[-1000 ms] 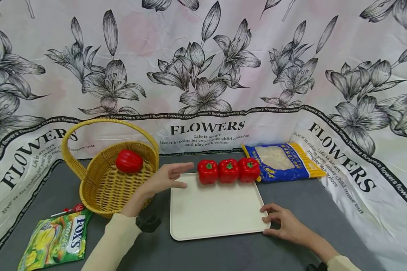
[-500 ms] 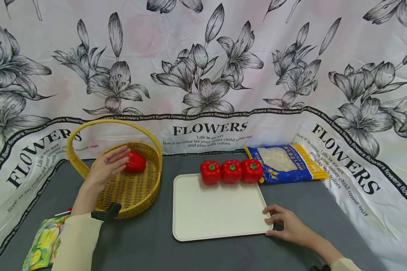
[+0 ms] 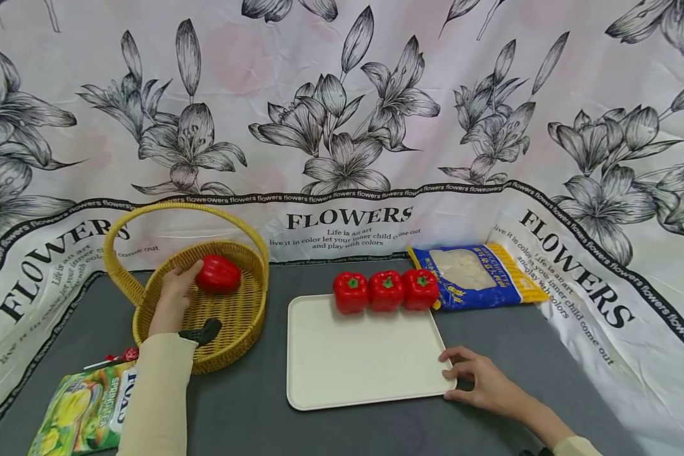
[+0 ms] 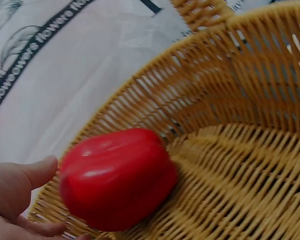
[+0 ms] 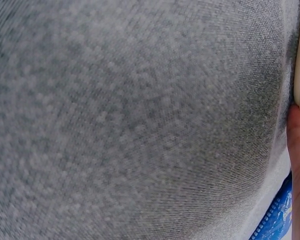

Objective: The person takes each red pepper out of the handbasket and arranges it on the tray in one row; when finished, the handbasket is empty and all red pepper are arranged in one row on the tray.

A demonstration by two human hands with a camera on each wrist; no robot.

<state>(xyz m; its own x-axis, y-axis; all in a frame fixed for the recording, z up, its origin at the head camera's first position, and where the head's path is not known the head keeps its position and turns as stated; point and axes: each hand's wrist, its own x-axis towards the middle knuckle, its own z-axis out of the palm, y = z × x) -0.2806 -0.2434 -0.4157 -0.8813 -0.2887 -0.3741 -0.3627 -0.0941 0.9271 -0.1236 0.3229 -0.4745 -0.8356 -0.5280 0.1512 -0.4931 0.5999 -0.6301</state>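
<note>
Two hands of mine are at work on the grey felt worktop (image 3: 251, 411). Nearest me, my right hand (image 3: 481, 380) rests with loosely curled fingers against the near right corner of the flat cream plastic tray (image 3: 359, 361), the fingertips (image 5: 299, 145) touching its edge without closing around it. At the near left edge lies a green and yellow sweet packet (image 3: 82, 411), with a small red-and-white wrapped sweet (image 3: 116, 358) just beyond it. My left hand (image 3: 173, 297), in a cream sleeve with a black wrist strap, reaches into the round yellow wicker basket with a hoop handle (image 3: 228, 329); its grip is half spread, thumb and fingers cupped beside the glossy red bell pepper (image 3: 218, 274) lying on its side on the basket's floor near the far wall. From the wrist view the thumb (image 4: 37, 172) is at the pepper's skin, but I cannot tell whether the fingers have closed around it. On the tray's far edge three more red bell peppers with green stems (image 3: 385, 291) stand upright in a row, touching one another. Just right of them, off the tray, lies a blue and yellow bag of pale pasta (image 3: 475, 277). Behind everything hangs a white cloth printed with black lilies (image 3: 342, 126).
</note>
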